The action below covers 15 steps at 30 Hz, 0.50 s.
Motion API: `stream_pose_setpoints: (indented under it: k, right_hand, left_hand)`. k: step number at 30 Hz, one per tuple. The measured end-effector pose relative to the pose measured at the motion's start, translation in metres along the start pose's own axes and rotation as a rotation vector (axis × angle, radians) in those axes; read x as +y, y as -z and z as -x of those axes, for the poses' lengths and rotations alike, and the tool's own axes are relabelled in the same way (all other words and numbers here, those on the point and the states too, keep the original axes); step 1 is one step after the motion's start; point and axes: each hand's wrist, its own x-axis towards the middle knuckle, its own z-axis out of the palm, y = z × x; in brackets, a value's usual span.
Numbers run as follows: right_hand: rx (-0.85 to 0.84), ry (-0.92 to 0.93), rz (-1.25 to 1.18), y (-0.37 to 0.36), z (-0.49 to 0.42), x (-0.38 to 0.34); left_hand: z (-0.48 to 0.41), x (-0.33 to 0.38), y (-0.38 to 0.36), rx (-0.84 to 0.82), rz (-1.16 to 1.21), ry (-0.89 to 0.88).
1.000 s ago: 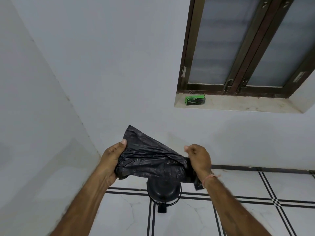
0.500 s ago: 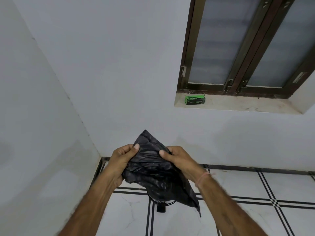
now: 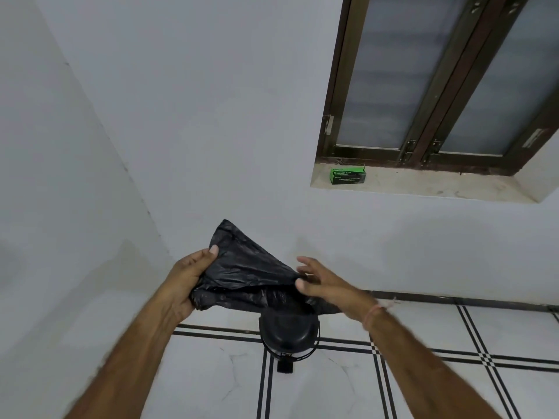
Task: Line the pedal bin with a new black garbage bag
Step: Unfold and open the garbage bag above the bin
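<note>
Two hands on crinkled black bag (image 3: 248,276), right hand (image 3: 323,282) perhaps loose.

I am viewing a room corner in a home, sparsely furnished. Evidence: two plain white plastered walls (image 3: 196,116) meet at a corner on the left. The floor (image 3: 438,388) is white marble-look tile with paired black inlay lines crossing in a grid. A dark brown framed window (image 3: 423,86) with frosted panes and latches is set in the far wall above a stone sill (image 3: 438,186). A green carton (image 3: 348,175) labelled as garbage bags sits on the sill. A small black pedal bin (image 3: 289,331) stands on the floor, lid closed.
</note>
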Motion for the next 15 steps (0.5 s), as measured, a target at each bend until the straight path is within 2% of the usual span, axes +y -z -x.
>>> stream_pose_setpoints:
  k: [3, 9, 15]
  right_hand:
    - [-0.004, -0.021, 0.069, -0.023, -0.015, 0.004]
    - [0.058, 0.023, -0.081, 0.01, -0.005, 0.012]
    - [0.253, -0.005, -0.026, 0.035, -0.008, 0.01]
  left_hand:
    - [0.0, 0.002, -0.009, -0.035, 0.028, 0.0]
    - [0.001, -0.007, 0.022, 0.187, 0.038, -0.032]
    - [0.007, -0.014, 0.035, 0.194, 0.078, -0.026]
